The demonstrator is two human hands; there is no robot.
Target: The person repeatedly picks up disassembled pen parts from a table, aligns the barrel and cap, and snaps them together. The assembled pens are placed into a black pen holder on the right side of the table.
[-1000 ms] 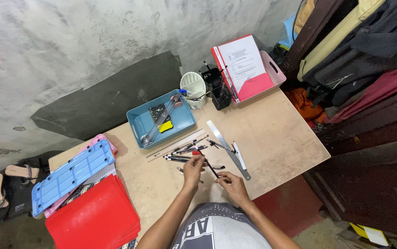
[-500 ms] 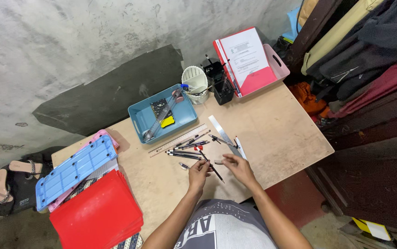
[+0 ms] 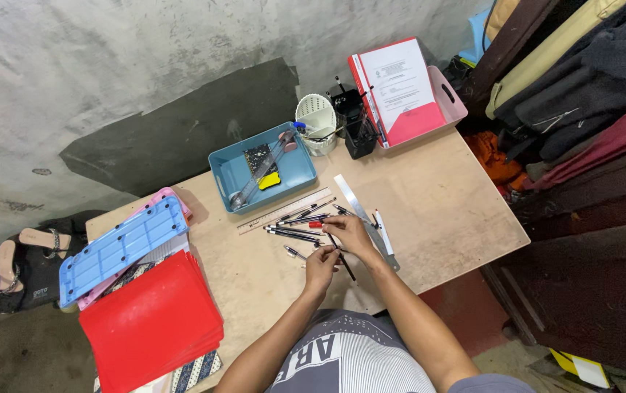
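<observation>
My left hand [image 3: 321, 266] and my right hand [image 3: 349, 234] meet near the front of a light wooden table [image 3: 444, 211]. Between them they hold a thin dark pen [image 3: 341, 260] that slants down toward the table's front edge. Several more pens [image 3: 300, 224] lie loose just beyond my hands, one with a red end. A wooden ruler [image 3: 284, 211] lies behind the pens. A metal ruler [image 3: 360, 211] and a white pen [image 3: 382, 231] lie right beside my right hand.
A blue tray [image 3: 234, 169] with small tools stands behind the pens. A white basket [image 3: 316, 122], a black pen holder [image 3: 357, 131] and a pink bin [image 3: 450, 102] with a red folder stand at the back. Red folders [image 3: 149, 327] and a blue board [image 3: 120, 247] lie left.
My hands have come closer together over the pen and shifted slightly toward the front edge. The camera view has drifted a little; the other things stay where they were.
</observation>
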